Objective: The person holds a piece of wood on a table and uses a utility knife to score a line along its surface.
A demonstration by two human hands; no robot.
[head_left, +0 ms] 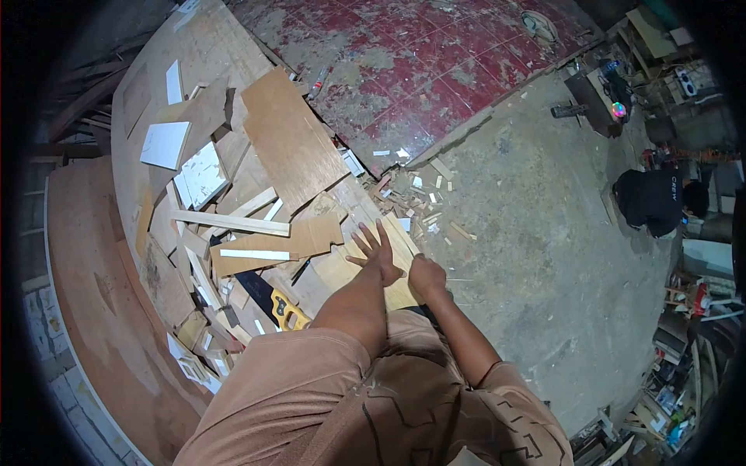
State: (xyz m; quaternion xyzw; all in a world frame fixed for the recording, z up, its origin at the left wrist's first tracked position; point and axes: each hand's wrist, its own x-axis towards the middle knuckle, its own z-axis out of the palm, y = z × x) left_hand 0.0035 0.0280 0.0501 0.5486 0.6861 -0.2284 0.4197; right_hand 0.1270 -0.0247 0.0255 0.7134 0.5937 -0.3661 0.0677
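Note:
My left hand [375, 255] lies flat with its fingers spread on a pale wooden board [334, 272] in front of my body. Just to its right, my right hand [427, 277] is closed in a fist at the board's right edge. Whatever that fist holds, if anything, is hidden. A handsaw [289, 312] with a yellow handle and dark blade lies left of my left forearm. Close to my left fingertips is a brown, irregularly cut sheet [322, 234] with a white strip [254, 255] on it.
Wood offcuts and strips [233, 223] crowd the worktable, beside a large plywood piece [291, 140]. Scraps [420, 198] litter the floor past its right edge. A person in a dark shirt [651, 200] crouches at the far right. Clutter [684, 342] lines the right side.

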